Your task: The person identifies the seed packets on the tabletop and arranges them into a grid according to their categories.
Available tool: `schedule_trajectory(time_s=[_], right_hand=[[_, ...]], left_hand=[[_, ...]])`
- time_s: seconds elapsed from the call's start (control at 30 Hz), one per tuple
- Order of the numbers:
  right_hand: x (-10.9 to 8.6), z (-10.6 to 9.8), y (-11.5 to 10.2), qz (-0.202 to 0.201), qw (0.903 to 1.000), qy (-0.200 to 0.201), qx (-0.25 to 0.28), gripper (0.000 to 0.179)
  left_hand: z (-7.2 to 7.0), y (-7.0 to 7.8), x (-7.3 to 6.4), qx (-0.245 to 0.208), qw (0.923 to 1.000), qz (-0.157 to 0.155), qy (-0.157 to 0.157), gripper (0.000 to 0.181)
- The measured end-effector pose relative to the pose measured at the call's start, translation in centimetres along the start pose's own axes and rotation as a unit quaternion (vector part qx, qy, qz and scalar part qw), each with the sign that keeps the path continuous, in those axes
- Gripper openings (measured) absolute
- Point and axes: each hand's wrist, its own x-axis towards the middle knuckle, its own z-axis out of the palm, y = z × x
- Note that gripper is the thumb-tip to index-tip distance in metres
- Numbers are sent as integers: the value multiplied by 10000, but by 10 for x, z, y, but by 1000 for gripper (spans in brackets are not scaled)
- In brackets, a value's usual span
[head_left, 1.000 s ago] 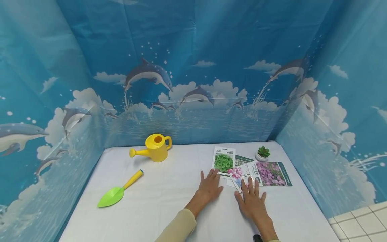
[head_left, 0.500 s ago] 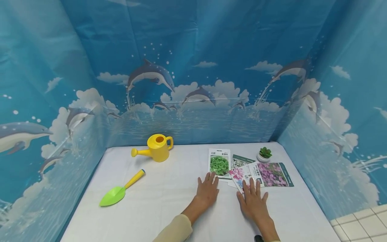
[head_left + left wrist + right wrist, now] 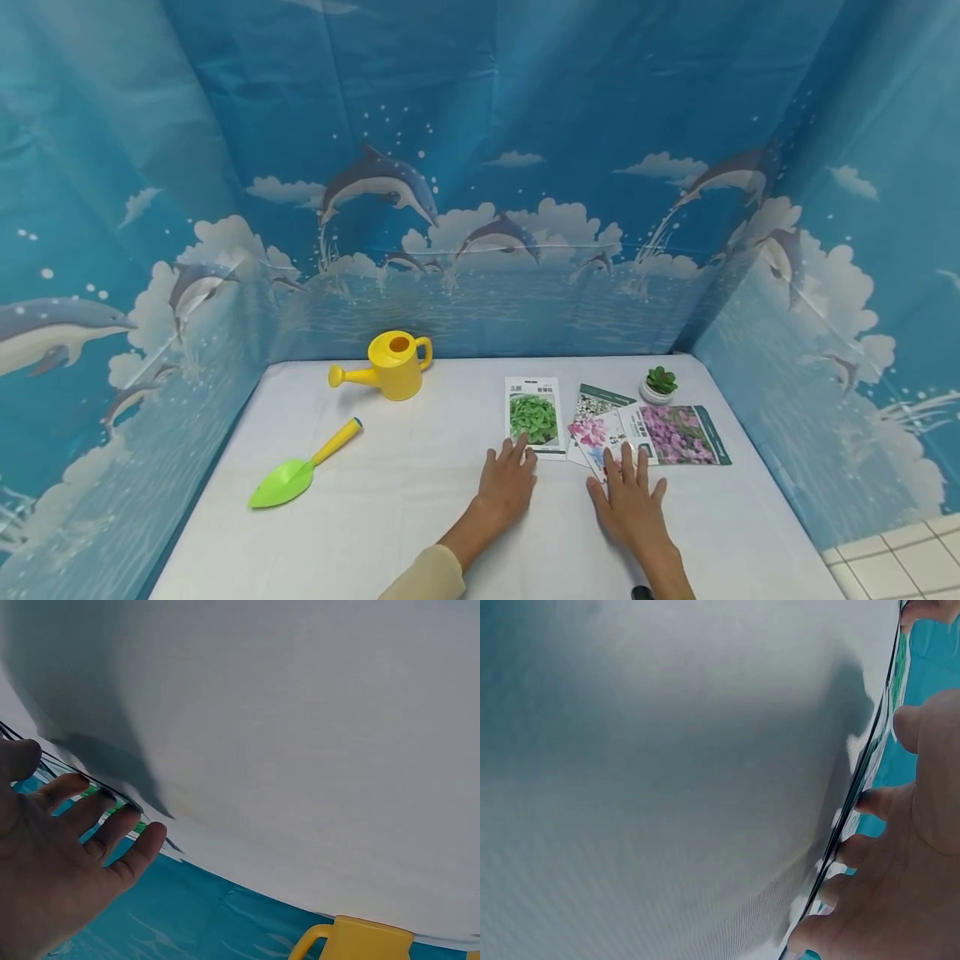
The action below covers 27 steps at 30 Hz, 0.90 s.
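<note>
My left hand (image 3: pixel 507 486) lies with extended fingers on the lower edge of a seed packet (image 3: pixel 533 417) printed with green leaves. The left wrist view shows that hand's fingertips (image 3: pixel 154 832) at the packet's edge. My right hand (image 3: pixel 630 504) is spread, its fingertips on a packet with pink flowers (image 3: pixel 591 431). Beneath and beside that one are a packet with purple flowers (image 3: pixel 678 435) and a packet with small white flowers (image 3: pixel 595 403), partly covered. In the right wrist view the right hand (image 3: pixel 900 862) has its fingers along the packets' edges.
A yellow toy watering can (image 3: pixel 397 371) stands at the back left of the white table (image 3: pixel 360 517). A green trowel with a yellow handle (image 3: pixel 288 482) lies at the left. A small potted succulent (image 3: pixel 660 382) sits behind the packets. Dolphin-print curtains (image 3: pixel 480 317) enclose the table.
My left hand has slid the green-leaf packet to the left, apart from the other packets, and straightened it. The white-flower packet shows more now. My right hand stays nearly in place.
</note>
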Motion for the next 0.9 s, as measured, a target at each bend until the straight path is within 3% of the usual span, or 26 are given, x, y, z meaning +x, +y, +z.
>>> schedule_trajectory(time_s=[0.17, 0.47, 0.7, 0.9], right_hand=[[0, 0, 1, -28, 10000, 26, -54, 72], [0, 2, 4, -136, 9998, 85, 67, 71], [1, 1, 5, -175, 9998, 25, 93, 73], [1, 1, 5, -27, 9997, -213, 103, 73]], left_hand=[[4, -1, -4, 87, 9997, 50, 236, 44], [14, -2, -15, 275, 9987, 107, 411, 56], [16, -5, -23, -47, 9980, 73, 626, 51], [18, -8, -28, -681, 9965, 69, 484, 40]])
